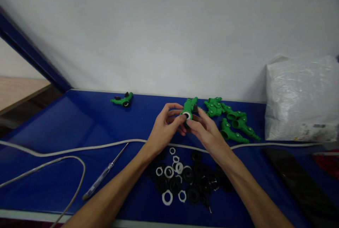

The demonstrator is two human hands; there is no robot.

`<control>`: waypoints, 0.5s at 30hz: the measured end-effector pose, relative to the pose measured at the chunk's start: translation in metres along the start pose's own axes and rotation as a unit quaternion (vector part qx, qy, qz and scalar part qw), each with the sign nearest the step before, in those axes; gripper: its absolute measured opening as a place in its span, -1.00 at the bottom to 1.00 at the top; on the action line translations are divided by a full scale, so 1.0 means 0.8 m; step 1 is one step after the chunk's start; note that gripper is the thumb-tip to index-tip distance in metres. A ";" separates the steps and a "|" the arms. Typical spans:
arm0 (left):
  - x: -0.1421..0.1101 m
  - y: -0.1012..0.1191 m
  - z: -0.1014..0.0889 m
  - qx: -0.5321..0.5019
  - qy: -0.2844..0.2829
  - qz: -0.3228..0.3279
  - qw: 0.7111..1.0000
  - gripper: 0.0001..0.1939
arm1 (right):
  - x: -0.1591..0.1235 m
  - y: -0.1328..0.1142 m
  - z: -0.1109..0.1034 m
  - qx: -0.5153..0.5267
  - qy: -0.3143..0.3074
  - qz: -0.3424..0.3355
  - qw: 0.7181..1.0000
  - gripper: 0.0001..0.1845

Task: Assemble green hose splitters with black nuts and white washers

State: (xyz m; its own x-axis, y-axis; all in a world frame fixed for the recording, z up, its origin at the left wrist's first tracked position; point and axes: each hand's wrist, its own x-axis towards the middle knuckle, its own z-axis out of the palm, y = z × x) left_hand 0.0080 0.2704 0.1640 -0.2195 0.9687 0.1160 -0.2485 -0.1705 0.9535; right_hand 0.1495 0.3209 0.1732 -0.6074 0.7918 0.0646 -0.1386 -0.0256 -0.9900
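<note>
Between both hands, above the blue table, is a green Y-shaped hose connector (pixel 189 105), its round opening turned toward me. A white ring (pixel 186 115) sits at that opening, with a dark centre. My left hand (pixel 169 123) is closed on the connector's left side, its thumb at the ring. From the right, my right hand (pixel 206 129) grips the same connector, thumb by the opening's lower edge. A black knob (pixel 195 108) shows on the connector near the right fingers. Below the hands lie loose white rings (pixel 168 172) and black rings (pixel 188 174) in a pile.
Several green connectors (pixel 233 130) are heaped to the right; another connector with black knobs (pixel 124 100) lies at the back left. A screwdriver (pixel 104 175) and white cable (pixel 103 146) cross the blue table (pixel 79 122). At right are a plastic-wrapped package (pixel 302 100) and a dark flat object (pixel 293 182).
</note>
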 end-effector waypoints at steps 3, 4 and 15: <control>0.000 0.002 0.001 0.004 0.005 0.007 1.000 -0.60 | 0.000 0.000 0.001 0.023 0.002 0.004 1.000 -0.63; 0.000 0.003 0.001 0.007 0.006 0.008 1.000 -0.59 | 0.000 0.001 0.001 0.025 0.001 0.003 1.000 -0.62; 0.000 0.007 0.004 0.008 0.004 0.003 1.000 -0.51 | -0.001 0.005 0.001 -0.023 -0.002 -0.019 1.000 -0.53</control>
State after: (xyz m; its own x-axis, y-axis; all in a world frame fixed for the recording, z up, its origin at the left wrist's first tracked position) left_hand 0.0095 0.2698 0.1701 -0.2287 0.9661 0.1201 -0.2313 -0.1737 0.9573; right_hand 0.1486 0.3199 0.1696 -0.6050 0.7896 0.1023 -0.1252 0.0326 -0.9916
